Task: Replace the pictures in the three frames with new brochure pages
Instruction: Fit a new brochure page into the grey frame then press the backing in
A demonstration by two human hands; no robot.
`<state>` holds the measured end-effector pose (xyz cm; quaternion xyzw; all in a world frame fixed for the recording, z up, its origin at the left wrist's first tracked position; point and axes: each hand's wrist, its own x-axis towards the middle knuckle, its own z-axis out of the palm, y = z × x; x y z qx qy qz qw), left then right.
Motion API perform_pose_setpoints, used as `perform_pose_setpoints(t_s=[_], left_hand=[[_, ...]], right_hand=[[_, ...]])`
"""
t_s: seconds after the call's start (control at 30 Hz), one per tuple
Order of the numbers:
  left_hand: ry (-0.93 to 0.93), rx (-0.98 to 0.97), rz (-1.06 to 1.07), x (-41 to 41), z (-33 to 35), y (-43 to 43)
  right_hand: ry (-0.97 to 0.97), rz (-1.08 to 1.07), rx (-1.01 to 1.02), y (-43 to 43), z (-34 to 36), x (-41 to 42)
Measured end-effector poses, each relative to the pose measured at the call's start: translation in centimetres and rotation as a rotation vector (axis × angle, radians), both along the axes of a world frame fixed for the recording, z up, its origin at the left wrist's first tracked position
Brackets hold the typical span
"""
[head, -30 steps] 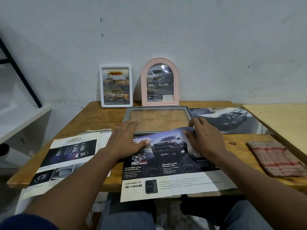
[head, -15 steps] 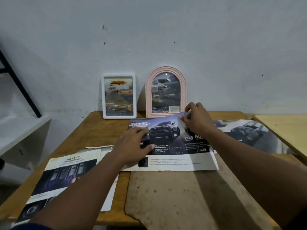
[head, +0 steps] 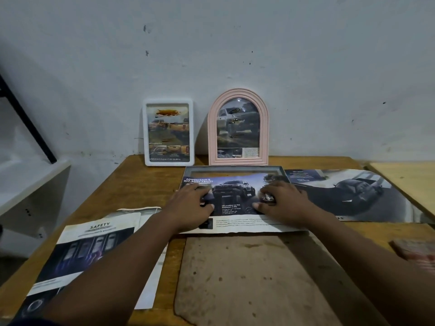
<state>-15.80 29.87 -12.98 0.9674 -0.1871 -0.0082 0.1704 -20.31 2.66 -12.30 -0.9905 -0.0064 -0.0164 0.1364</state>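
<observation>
A grey rectangular frame [head: 235,168] lies flat on the wooden table [head: 131,184], mostly covered by a brochure page [head: 233,191] showing a dark SUV. My left hand [head: 191,209] presses flat on the page's left part. My right hand [head: 283,203] presses flat on its right part. A white frame [head: 168,132] and a pink arched frame [head: 238,128] stand upright against the wall, each with a car picture inside. A brown backing board [head: 247,278] lies in front of the page.
A "SAFETY" brochure page [head: 87,250] lies at the front left over other sheets. A large car page [head: 348,194] lies at the right. A checked cloth [head: 416,252] sits at the right edge. A second table [head: 404,177] adjoins on the right, a white shelf [head: 28,184] on the left.
Both hands carried the SUV page away from me and laid it over the grey frame. My right hand let go of the page's corner and now lies flat on it.
</observation>
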Motion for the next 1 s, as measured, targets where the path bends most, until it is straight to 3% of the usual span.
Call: perform_pose_setpoints(t_s=[0.17, 0.33, 0.57, 0.73, 0.9, 1.0], left_hand=[[0.012, -0.183, 0.094, 0.3, 0.6, -0.1], [-0.069, -0.113, 0.145, -0.1, 0.6, -0.6], [-0.064, -0.010, 0.055, 0.1, 0.1, 0.0], [-0.026, 0.002, 0.078, -0.1, -0.6, 0.1], [-0.039, -0.058, 0.123, 0.7, -0.6, -0.2], [-0.064, -0.036, 0.133, 0.9, -0.6, -0.1]], right_hand=[[0.000, -0.036, -0.059, 0.4, -0.7, 0.0], [-0.018, -0.100, -0.108, 0.8, -0.8, 0.7], [0.033, -0.111, -0.072, -0.4, -0.7, 3.7], [0.037, -0.123, -0.140, -0.6, -0.5, 4.8], [-0.125, -0.165, -0.051, -0.8, -1.2, 4.2], [-0.055, -0.114, -0.045, -1.4, -0.9, 3.8]])
